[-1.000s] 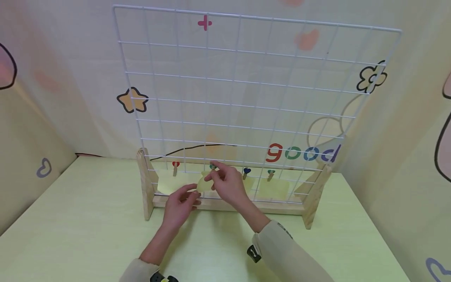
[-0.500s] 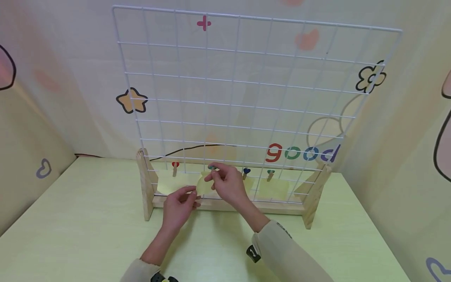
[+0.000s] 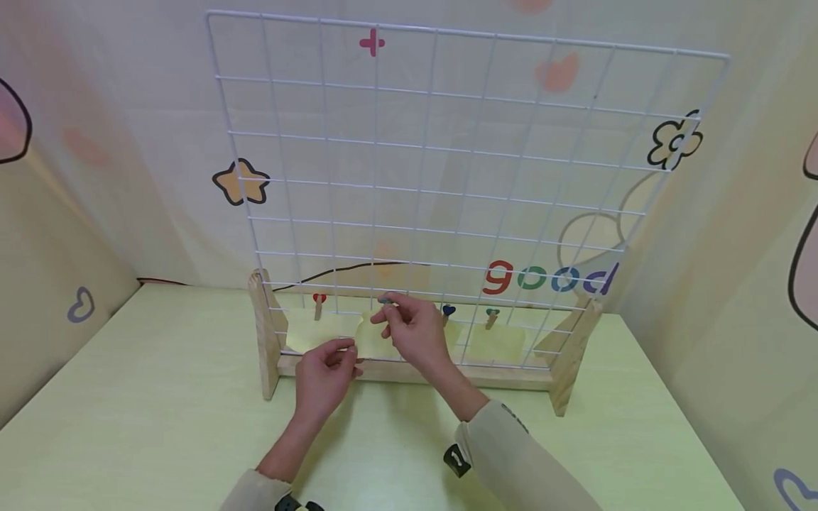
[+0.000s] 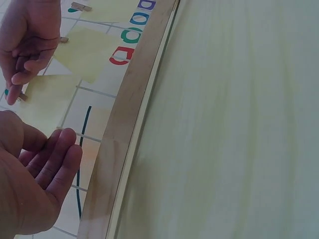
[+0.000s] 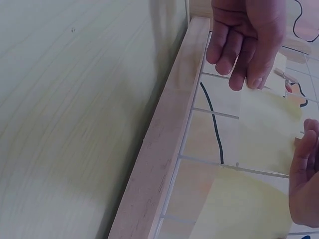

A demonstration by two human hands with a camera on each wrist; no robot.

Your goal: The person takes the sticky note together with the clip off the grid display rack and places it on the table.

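Observation:
In the head view my right hand (image 3: 418, 337) pinches a small wooden clothespin with a teal heart (image 3: 385, 301), at the top of a pale yellow paper note (image 3: 375, 339). My left hand (image 3: 324, 376) holds that note's lower left corner between thumb and fingers. The note lies against the white wire grid (image 3: 436, 30). In the left wrist view, the clothespin (image 4: 23, 96) shows beside the right fingertips, partly covered. The right wrist view has the note (image 5: 269, 129) spread between both hands. Whether the clothespin grips the wire is hidden.
Other yellow notes hang along the grid's low rows, under a red-heart clothespin (image 3: 319, 306), a blue-heart one (image 3: 449, 314) and a teal-heart one (image 3: 491, 318). Wooden side feet (image 3: 575, 362) and a base bar (image 3: 505, 377) support the grid on the pale table (image 3: 160, 397).
The note looked curled one second ago and now lies flatter and wider. My left hand has shifted slightly left with its corner; my right hand stays at the clothespin.

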